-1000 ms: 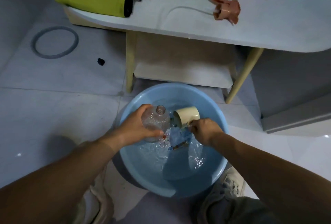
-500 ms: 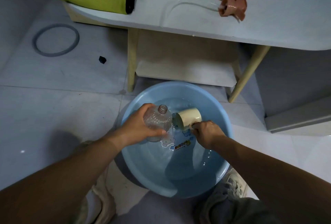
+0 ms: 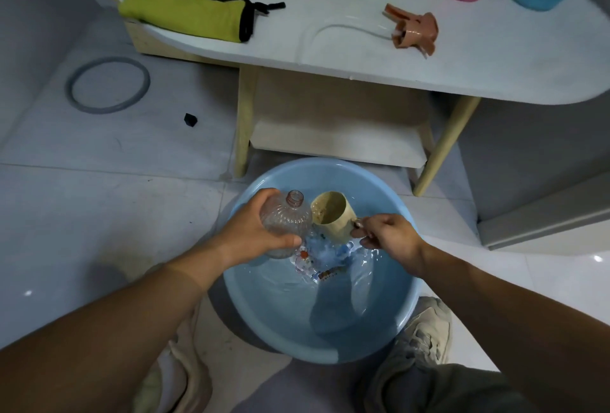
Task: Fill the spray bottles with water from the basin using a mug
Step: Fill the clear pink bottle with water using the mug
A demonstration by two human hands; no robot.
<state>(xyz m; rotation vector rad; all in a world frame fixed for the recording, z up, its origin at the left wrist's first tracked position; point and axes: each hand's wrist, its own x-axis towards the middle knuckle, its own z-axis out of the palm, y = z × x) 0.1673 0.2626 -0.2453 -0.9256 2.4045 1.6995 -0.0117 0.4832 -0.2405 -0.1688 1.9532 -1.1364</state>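
Tipped back upright, mug [image 3: 333, 216] gripped by my right hand [image 3: 388, 237]; bottle [image 3: 285, 223], held in my left hand [image 3: 251, 234], opens just left.

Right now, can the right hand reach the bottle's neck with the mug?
Probably yes: the right hand holds the mug beside the bottle in the left hand, and nothing covers its uncapped neck.

On the floor the basin [image 3: 330, 343] sits before the counter [image 3: 363, 59], with the bottle [image 3: 285, 219] just left of the mug [image 3: 333, 214] above it; on the counter, the cloth [image 3: 185, 13] lies left of the spray head [image 3: 414, 31].
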